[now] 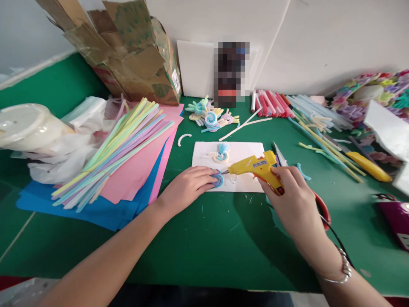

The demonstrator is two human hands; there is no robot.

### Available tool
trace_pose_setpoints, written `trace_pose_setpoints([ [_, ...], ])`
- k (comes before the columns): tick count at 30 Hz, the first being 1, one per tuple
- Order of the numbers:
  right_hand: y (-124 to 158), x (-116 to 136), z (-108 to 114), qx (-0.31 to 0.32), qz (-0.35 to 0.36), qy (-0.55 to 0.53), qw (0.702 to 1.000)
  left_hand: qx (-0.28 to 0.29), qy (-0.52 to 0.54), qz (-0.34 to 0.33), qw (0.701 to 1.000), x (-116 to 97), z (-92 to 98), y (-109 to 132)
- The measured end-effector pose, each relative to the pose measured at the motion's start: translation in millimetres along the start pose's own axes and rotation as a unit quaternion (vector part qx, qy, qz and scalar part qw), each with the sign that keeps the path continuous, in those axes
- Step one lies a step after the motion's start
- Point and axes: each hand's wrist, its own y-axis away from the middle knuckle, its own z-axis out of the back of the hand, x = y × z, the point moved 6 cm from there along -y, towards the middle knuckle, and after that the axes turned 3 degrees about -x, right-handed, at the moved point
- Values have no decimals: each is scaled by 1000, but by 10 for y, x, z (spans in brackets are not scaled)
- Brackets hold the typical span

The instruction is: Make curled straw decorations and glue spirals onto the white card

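Note:
My right hand (292, 198) is wrapped round the grip of a yellow glue gun (254, 167), whose nozzle points left. The nozzle tip is at a blue and purple coil (218, 180), which the closed fingers of my left hand (194, 183) hold on the front left part of a white board (246, 184). Behind the coil, a blue and cream pipe-cleaner shape (222, 153) lies on the same board. Scissors (280, 154) with a red handle lie partly hidden under my right hand.
Pipe cleaners (111, 153) lie over pink and blue sheets (124, 183) at left. Coiled pieces (211, 119), red markers (271, 103) and a cardboard box (137, 64) stand or lie behind. A yellow cutter (367, 165) and a purple case (396, 219) are at right.

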Motion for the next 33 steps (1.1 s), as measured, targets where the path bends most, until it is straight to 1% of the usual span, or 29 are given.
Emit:
trace_pose_setpoints([
  [5, 12, -14, -36, 11, -7, -4, 1000, -4, 3, -3, 1000, 6, 6, 1],
  [10, 11, -54, -69, 20, -37, 14, 999, 1, 1, 3, 1000, 13, 0, 5],
  [17, 14, -76, -132, 29, -42, 33, 998, -1, 2, 7, 1000, 10, 1, 4],
  [23, 20, -130, -196, 82, -83, 102, 988, -5, 7, 7, 1000, 14, -9, 13],
  [26, 35, -136, -228, 94, -81, 97, 988, -8, 9, 8, 1000, 11, -5, 11],
  [29, 57, -133, -238, 92, -89, 83, 988, -6, 5, 2, 1000, 0, -2, 5],
  [31, 61, -132, -234, 85, -100, 59, 990, -5, 3, 1, 1000, 0, -1, 2],
  [33, 53, -157, -238, 91, -122, 17, 988, -6, 2, 0, 1000, 4, -1, 0],
])
